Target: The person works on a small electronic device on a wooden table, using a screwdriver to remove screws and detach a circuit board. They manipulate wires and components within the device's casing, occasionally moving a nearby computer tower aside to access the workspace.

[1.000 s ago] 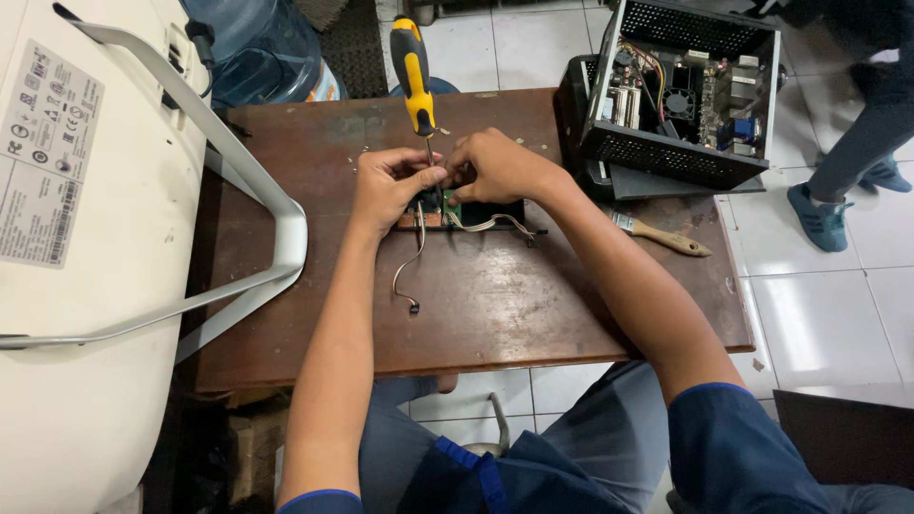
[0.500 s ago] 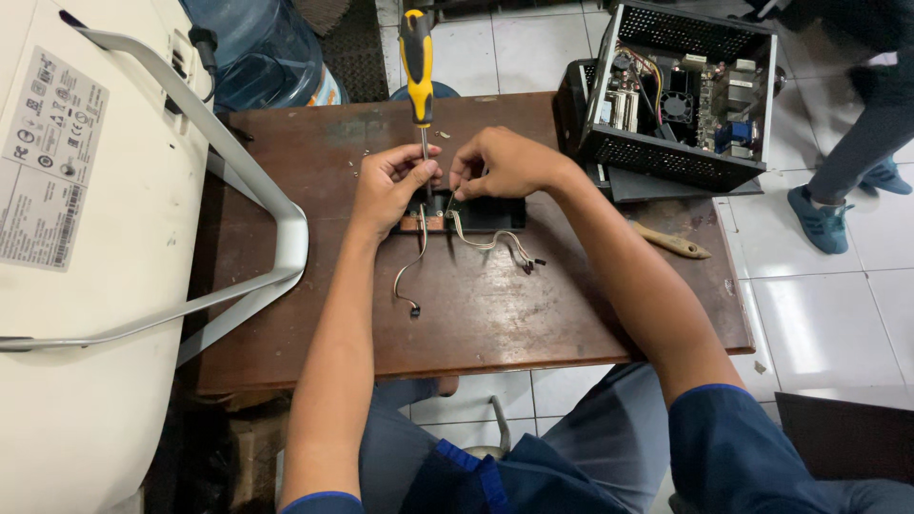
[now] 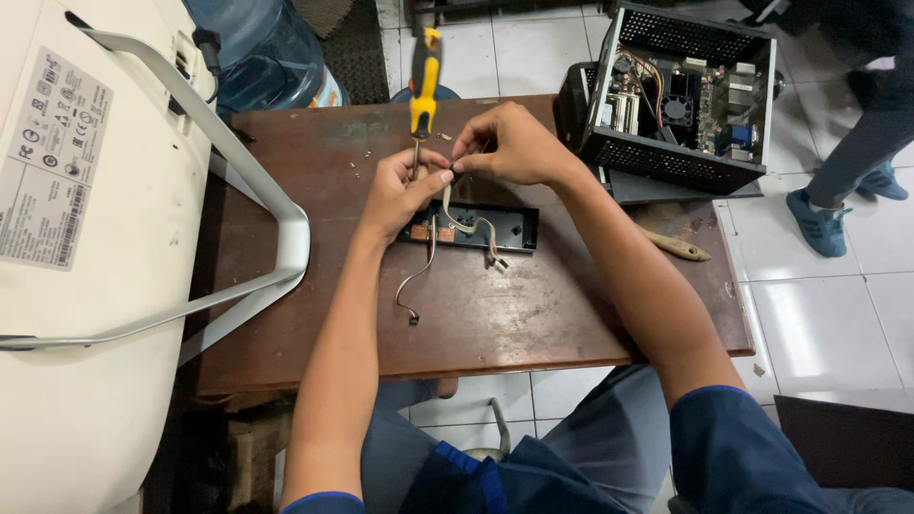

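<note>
a big white appliance (image 3: 86, 257) lies on its side along the left edge, its grey bracket (image 3: 276, 219) reaching over the corner of a brown wooden table (image 3: 533, 314). behind the table stands a blue water jug (image 3: 262, 48), and on the table's far right corner sits an open black computer case (image 3: 681, 90) with boards and a fan showing inside. another person's leg and blue shoe (image 3: 819, 224) stand on the white tiles at the right. near the middle of the table lies a narrow black panel (image 3: 505, 228) with small copper parts at its left end, just under the hands; thin wires (image 3: 419, 276) trail from it toward the near edge, one ending in a small plug. a wooden handle (image 3: 674, 246) lies right of the panel, apart from it. the left hand (image 3: 405, 190) is curled closed around the shaft of a screwdriver (image 3: 424, 81) with a yellow and black handle, which stands upright above the panel's left end. the right hand (image 3: 514, 148) is raised above the panel, its thumb and fingers pinched together on a small piece at the end of a pale wire (image 3: 466, 221), touching the left hand's fingertips; what the piece is cannot be told.
</note>
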